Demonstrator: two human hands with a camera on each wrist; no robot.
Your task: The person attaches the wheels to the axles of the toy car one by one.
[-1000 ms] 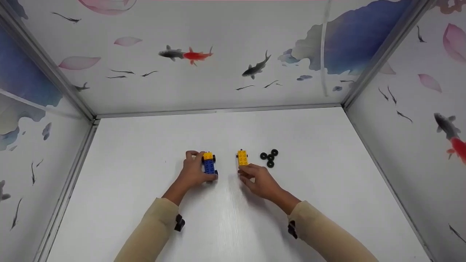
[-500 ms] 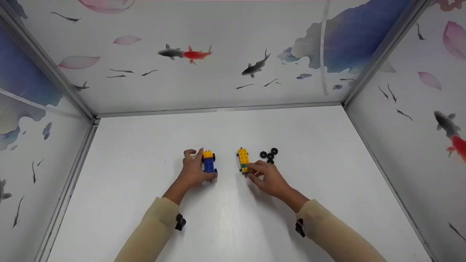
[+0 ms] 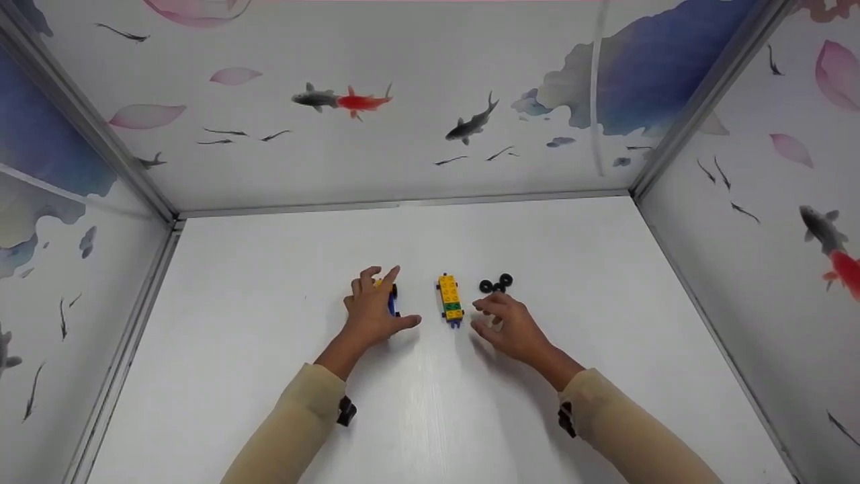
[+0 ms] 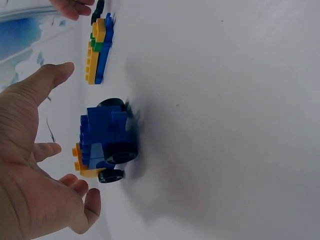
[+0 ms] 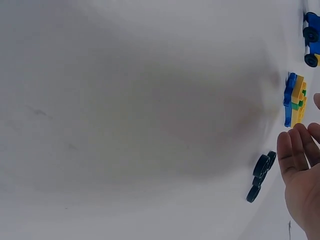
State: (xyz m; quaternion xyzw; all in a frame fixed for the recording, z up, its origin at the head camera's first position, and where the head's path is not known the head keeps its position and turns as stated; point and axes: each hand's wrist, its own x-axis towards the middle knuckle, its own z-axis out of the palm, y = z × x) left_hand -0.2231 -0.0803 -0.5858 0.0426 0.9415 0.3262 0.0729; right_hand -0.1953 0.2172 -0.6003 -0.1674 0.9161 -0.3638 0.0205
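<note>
My left hand (image 3: 371, 312) hovers over a toy car of blue and yellow building bricks, its fingers spread and curved. The left wrist view shows the blue and yellow car (image 4: 100, 125) on black wheels, standing on the table apart from the fingers. To its right lies a wheelless brick chassis (image 3: 449, 296), yellow and green bricks on a blue base. My right hand (image 3: 514, 329) is just right of the chassis, fingers loosely bent, thumb apart, holding nothing. Several loose black tires (image 3: 505, 279) lie beyond that hand, partly hidden by its fingers.
The white tabletop (image 3: 269, 255) is enclosed by printed panels at the back, left and right. A metal-edged back wall (image 3: 403, 154) rises behind it. Around each forearm sits a small black wrist device (image 3: 347, 411).
My right hand has let go of the brick chassis and moved right, uncovering its near end. My left hand has come off the car and shifted right over it, fingers spread.
</note>
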